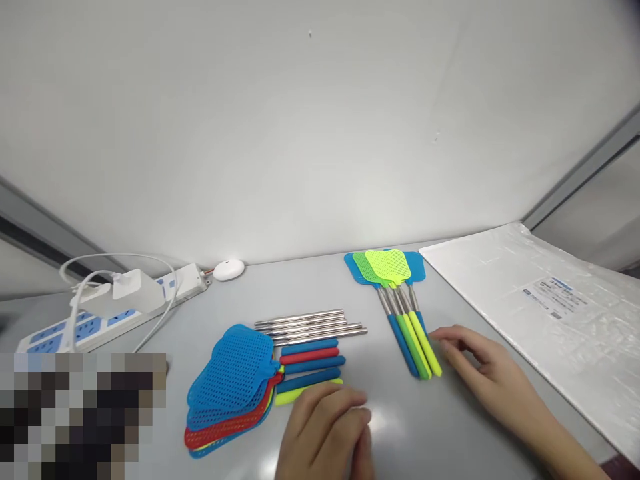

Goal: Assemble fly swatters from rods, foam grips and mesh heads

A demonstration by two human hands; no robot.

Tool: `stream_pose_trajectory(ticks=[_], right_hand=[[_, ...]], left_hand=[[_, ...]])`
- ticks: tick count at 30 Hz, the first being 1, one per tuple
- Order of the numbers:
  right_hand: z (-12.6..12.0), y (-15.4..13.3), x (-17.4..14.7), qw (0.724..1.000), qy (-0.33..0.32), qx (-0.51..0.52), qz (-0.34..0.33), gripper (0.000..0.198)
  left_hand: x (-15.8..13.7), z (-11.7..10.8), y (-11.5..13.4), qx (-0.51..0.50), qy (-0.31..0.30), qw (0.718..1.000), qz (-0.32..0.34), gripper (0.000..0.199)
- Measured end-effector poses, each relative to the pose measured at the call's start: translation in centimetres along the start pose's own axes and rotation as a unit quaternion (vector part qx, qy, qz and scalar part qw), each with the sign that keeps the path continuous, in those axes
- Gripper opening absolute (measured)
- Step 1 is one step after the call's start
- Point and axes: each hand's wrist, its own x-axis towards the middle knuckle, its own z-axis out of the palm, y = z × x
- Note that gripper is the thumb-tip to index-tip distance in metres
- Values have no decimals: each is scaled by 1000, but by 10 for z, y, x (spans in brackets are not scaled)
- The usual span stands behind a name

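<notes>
The bottom edge cuts off my left hand [327,437]; its fingers curl under, so I can't tell whether it grips anything. It partly covers the yellow loose handle [287,398]. Pixelation masks the lower left corner. My right hand [475,363] is half open, holding nothing I can see, fingertips just beside the complete fly swatters [389,265]. Grey surface [405,427] stretches between my hands. Metal rods [310,325] and stacked swatter heads [235,367] lie leftward; a power strip [183,283] stands beyond. A plastic-wrapped sheet [550,300] bounds the right.
</notes>
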Motion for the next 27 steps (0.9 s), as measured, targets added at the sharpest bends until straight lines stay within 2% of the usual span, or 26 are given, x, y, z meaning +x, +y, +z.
stream_pose_trajectory(ticks=[2, 4, 7, 10, 12, 15, 17, 22, 27], right_hand=[[8, -2, -7, 997, 74, -26, -21, 21], [16, -12, -11, 991, 99, -47, -74, 17], [25, -39, -5, 977, 31, -81, -194, 18], [35, -72, 15, 941, -71, -128, -304, 23], [45, -93, 37, 921, -126, -148, -338, 27], [67, -119, 76, 918, -189, -143, -317, 27], [84, -131, 102, 923, -218, -140, -284, 25], [117, -144, 144, 907, -281, -139, -282, 20], [125, -143, 152, 893, -324, -147, -277, 23]], left_hand=[[5, -1, 4, -20, -36, 999, 11, 24], [9, -4, 6, -24, -81, 996, 22, 22], [11, -16, 4, 1, -121, 992, 39, 20], [7, -38, -7, 68, -117, 989, 54, 20], [1, -55, -17, 125, -102, 986, 39, 22], [-7, -71, -29, 185, -69, 980, -39, 21], [-13, -70, -31, 194, -57, 976, -84, 18], [-25, -50, -29, 212, -47, 974, -69, 7], [-29, -47, -32, 250, -46, 961, -112, 9]])
